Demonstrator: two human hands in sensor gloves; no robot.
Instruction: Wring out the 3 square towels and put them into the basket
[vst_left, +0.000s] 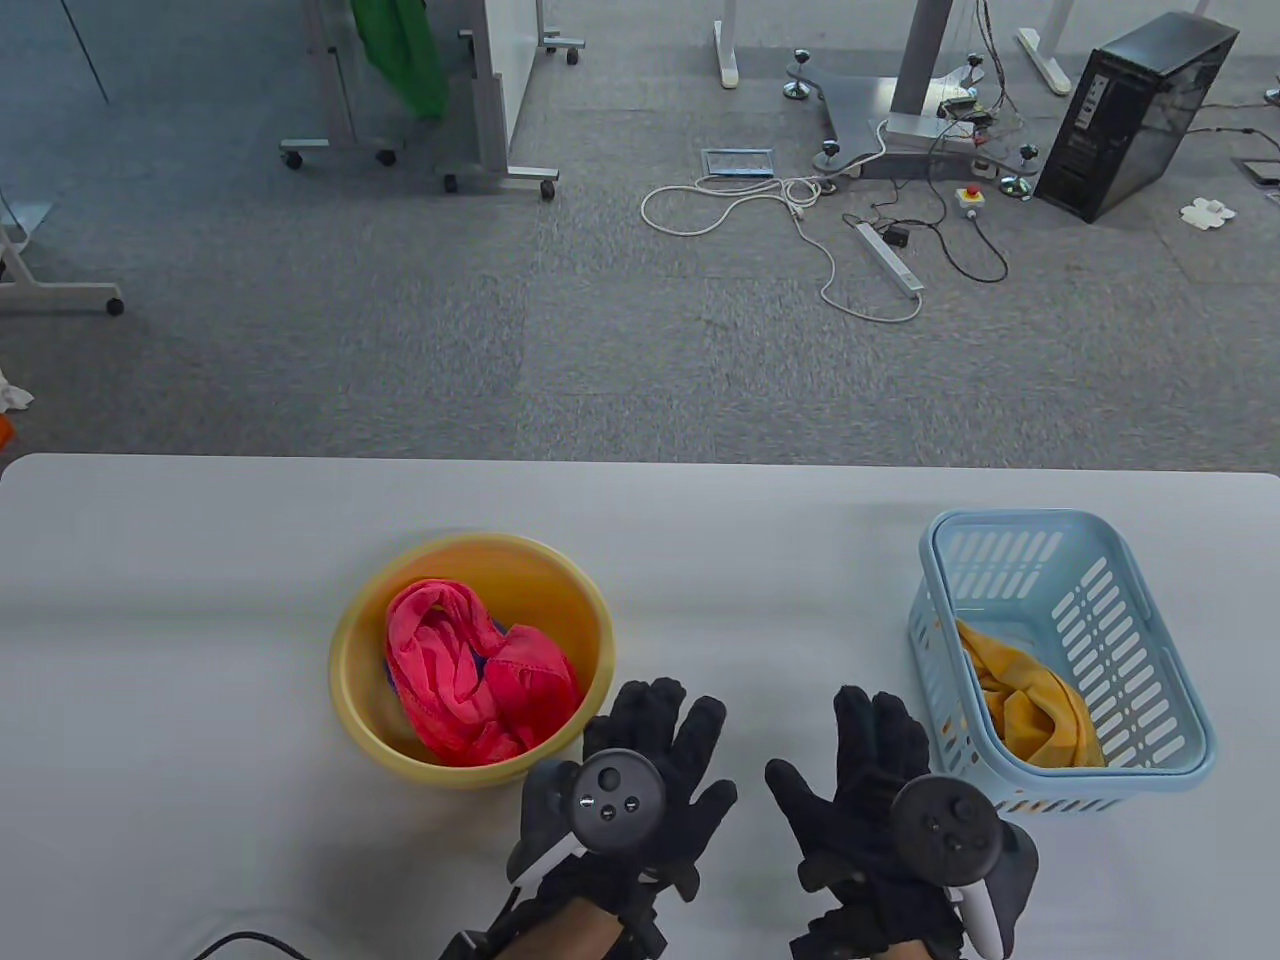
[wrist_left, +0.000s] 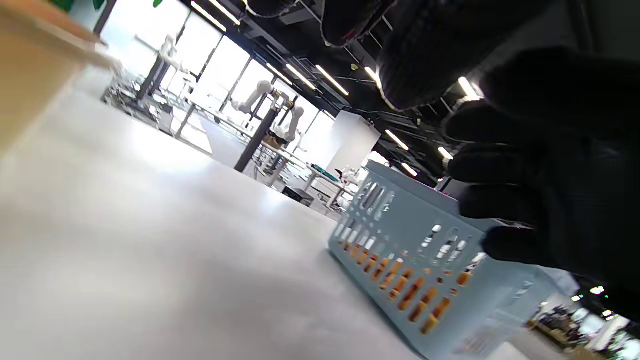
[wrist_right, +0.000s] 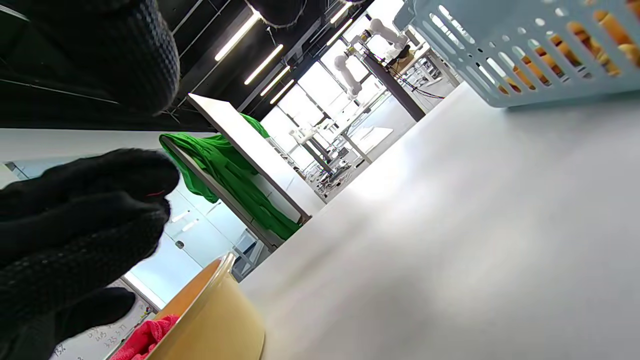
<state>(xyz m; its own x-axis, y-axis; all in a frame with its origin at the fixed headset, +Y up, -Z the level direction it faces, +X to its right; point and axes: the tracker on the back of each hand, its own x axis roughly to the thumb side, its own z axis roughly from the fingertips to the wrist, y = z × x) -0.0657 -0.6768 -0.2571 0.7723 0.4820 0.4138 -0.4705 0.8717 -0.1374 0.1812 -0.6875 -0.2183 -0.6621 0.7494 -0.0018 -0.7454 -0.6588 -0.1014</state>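
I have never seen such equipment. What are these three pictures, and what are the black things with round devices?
They are a person's hands in black sensor gloves, the left hand and the right hand, each with a tracker strapped on its back. One camera looks down at the table; two sit on the wrists. A yellow bowl holds a red towel with something blue beneath. A blue basket holds an orange towel. The fingers hold nothing.
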